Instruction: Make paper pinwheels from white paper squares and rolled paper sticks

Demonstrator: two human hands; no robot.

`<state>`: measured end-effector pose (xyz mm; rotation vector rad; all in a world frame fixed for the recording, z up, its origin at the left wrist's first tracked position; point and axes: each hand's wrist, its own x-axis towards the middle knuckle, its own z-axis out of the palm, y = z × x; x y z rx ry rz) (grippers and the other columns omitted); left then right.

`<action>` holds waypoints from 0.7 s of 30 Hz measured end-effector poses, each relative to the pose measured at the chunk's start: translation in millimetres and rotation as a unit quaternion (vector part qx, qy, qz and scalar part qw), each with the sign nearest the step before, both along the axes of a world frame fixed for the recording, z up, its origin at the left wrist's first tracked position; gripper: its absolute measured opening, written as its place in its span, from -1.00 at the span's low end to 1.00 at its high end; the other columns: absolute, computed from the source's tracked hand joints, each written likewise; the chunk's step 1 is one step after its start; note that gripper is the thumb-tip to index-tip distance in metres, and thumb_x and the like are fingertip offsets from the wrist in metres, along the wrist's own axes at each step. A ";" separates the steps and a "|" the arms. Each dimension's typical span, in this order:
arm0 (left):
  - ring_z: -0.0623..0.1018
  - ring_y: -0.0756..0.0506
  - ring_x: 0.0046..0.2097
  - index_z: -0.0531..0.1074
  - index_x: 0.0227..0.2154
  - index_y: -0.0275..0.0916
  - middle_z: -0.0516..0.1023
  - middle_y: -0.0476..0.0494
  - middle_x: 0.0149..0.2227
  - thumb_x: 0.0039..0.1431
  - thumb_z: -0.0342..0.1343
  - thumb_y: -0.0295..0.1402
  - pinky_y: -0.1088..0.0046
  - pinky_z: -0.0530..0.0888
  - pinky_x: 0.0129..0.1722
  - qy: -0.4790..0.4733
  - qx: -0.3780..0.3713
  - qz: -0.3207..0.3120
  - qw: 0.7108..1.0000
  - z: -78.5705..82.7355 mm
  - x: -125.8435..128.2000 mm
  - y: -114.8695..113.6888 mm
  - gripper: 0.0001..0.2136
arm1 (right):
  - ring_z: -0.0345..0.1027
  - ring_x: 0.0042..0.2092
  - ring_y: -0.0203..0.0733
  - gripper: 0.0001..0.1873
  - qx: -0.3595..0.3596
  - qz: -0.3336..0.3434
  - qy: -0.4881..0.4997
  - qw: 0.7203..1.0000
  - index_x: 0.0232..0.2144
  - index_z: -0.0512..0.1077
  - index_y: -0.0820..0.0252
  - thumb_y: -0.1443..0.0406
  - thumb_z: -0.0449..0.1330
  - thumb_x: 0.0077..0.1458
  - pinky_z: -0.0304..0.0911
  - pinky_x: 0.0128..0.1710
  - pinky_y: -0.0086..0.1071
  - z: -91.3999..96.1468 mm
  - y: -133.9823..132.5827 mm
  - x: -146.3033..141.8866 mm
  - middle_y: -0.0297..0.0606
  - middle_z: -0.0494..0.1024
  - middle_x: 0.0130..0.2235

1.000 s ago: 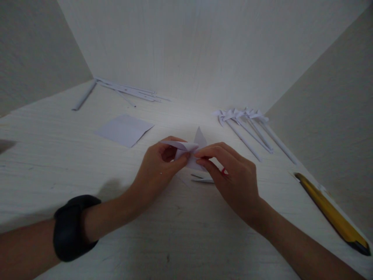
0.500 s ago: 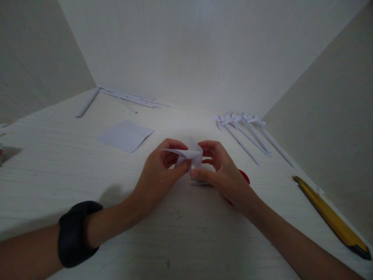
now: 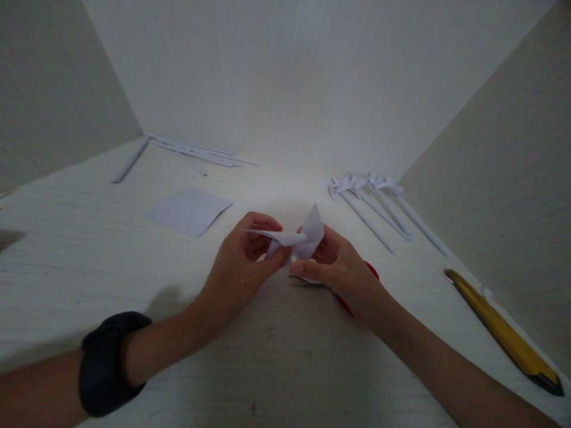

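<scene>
A small folded piece of white paper (image 3: pixel 300 239) with pointed flaps sits between both hands, just above the pale table (image 3: pixel 267 356). My left hand (image 3: pixel 243 267) pinches its left side between thumb and fingertips; a black band is on that wrist. My right hand (image 3: pixel 339 267) grips its right side from below, fingers curled under one raised flap. A red-handled tool (image 3: pixel 370 272), probably scissors, lies on the table mostly hidden behind my right hand.
A flat square of white paper (image 3: pixel 190 210) lies at the left. Rolled paper sticks (image 3: pixel 187 151) rest along the back wall. Several finished paper pinwheels on sticks (image 3: pixel 375 199) lie at the right. A yellow utility knife (image 3: pixel 504 330) sits by the right wall.
My right hand turned from palm-down over the paper to gripping it from beneath. One flap of the folded paper now stands up. The red handle has come into view behind that hand.
</scene>
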<state>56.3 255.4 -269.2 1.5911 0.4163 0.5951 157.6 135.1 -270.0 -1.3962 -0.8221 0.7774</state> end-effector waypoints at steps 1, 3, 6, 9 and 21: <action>0.54 -0.01 -0.42 0.29 -0.39 -0.21 0.51 0.01 -0.44 -0.09 0.21 -0.43 0.57 0.41 -0.52 -0.001 0.001 -0.001 1.000 0.3 0.1 0.1 -0.79 | 0.44 -0.18 -0.20 -0.58 -0.003 -0.004 -0.002 1.000 -0.22 0.41 0.18 0.27 0.39 -0.19 0.35 -0.16 -0.28 0.0 -0.1 -0.2 -0.25 0.55 -0.22; 0.54 -0.01 -0.42 0.29 -0.39 -0.20 0.52 0.00 -0.43 -0.09 0.21 -0.42 0.56 0.41 -0.51 -0.001 0.005 0.000 1.000 0.6 0.4 0.1 -0.79 | 0.45 -0.17 -0.19 -0.59 -0.008 -0.007 -0.004 1.000 -0.22 0.42 0.18 0.26 0.38 -0.18 0.36 -0.16 -0.26 0.1 -0.2 -0.5 -0.24 0.56 -0.23; 0.54 -0.02 -0.41 0.29 -0.40 -0.20 0.52 -0.02 -0.41 -0.10 0.21 -0.43 0.55 0.41 -0.51 -0.002 0.014 0.006 1.000 0.8 0.2 -0.2 -0.79 | 0.45 -0.17 -0.19 -0.61 -0.004 -0.001 -0.005 1.000 -0.23 0.44 0.18 0.26 0.38 -0.18 0.36 -0.15 -0.26 0.2 -0.2 0.0 -0.24 0.57 -0.22; 0.54 -0.01 -0.42 0.29 -0.40 -0.19 0.51 0.00 -0.44 -0.11 0.21 -0.43 0.56 0.40 -0.52 -0.005 0.018 0.002 1.000 0.6 -0.9 -0.9 -0.78 | 0.45 -0.24 -0.22 -0.67 -0.010 -0.013 -0.010 1.000 -0.30 0.45 0.19 0.25 0.37 -0.17 0.36 -0.23 -0.32 1.0 -0.3 0.5 -0.27 0.57 -0.27; 0.52 0.01 -0.45 0.29 -0.37 -0.20 0.47 0.03 -0.48 -0.07 0.20 -0.44 0.56 0.40 -0.52 -0.010 0.023 -0.009 1.000 -1.1 -2.7 -1.9 -0.79 | 0.43 -0.31 -0.27 -0.76 -0.019 -0.028 0.013 0.999 -0.33 0.48 0.19 0.26 0.34 -0.11 0.32 -0.28 -0.37 2.5 -1.5 -0.3 -0.29 0.58 -0.30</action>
